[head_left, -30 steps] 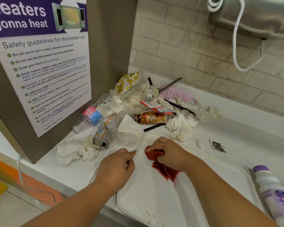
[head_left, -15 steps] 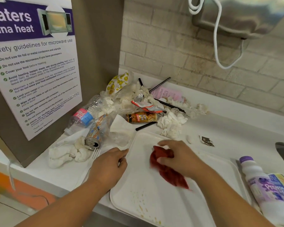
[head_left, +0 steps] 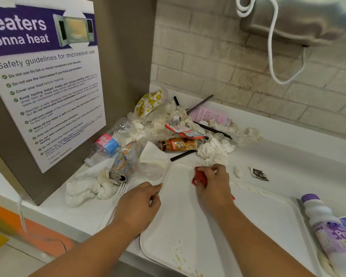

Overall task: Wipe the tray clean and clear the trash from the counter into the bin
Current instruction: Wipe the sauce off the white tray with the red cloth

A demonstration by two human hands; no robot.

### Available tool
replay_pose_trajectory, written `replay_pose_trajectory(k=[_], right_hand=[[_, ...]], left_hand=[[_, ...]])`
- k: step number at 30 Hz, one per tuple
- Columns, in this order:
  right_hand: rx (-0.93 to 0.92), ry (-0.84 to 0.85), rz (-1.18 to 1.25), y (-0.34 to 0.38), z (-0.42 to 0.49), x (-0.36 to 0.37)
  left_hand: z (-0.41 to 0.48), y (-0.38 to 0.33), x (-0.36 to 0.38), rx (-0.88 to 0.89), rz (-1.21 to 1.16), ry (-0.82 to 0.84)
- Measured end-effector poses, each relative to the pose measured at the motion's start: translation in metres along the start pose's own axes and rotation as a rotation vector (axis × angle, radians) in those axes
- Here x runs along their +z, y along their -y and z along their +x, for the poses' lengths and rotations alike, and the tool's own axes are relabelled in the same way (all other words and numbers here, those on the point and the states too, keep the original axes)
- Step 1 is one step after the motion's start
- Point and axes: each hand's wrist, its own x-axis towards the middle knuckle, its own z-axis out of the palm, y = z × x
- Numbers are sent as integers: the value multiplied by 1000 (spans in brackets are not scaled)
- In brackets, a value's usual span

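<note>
The left hand (head_left: 140, 204) grips the left rim of the white tray (head_left: 248, 226), fingers curled at the edge. Just left of it, a plastic fork (head_left: 122, 189) lies beside crumpled tissues (head_left: 84, 190). A crushed can (head_left: 124, 164) and a clear bottle (head_left: 108, 142) lie behind them on the counter (head_left: 288, 148). The right hand (head_left: 214, 186) holds a red cloth (head_left: 200, 176), fingers curled over it, pressing it onto the tray's far-left corner. Yellow crumbs (head_left: 178, 256) dot the tray's near edge. Beyond the tray lie a brown can (head_left: 178, 144), a tissue wad (head_left: 214, 148) and black straws (head_left: 200, 102). A dark wrapper (head_left: 260, 173) lies further right. A purple-capped bottle (head_left: 328, 226) lies at the tray's right edge.
</note>
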Motion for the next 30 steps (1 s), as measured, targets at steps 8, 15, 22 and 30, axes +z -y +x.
replay_pose_trajectory(k=[8, 15, 22, 30], right_hand=[[-201, 191, 102, 33, 2, 20], [130, -3, -76, -9, 8, -5], [-245, 199, 13, 35, 10, 20], [-98, 85, -216, -7, 11, 0]], left_hand=[[1, 0, 0, -4, -24, 0], [-1, -1, 0, -3, -7, -6], [0, -2, -1, -11, 6, 2], [-1, -6, -4, -24, 7, 12]])
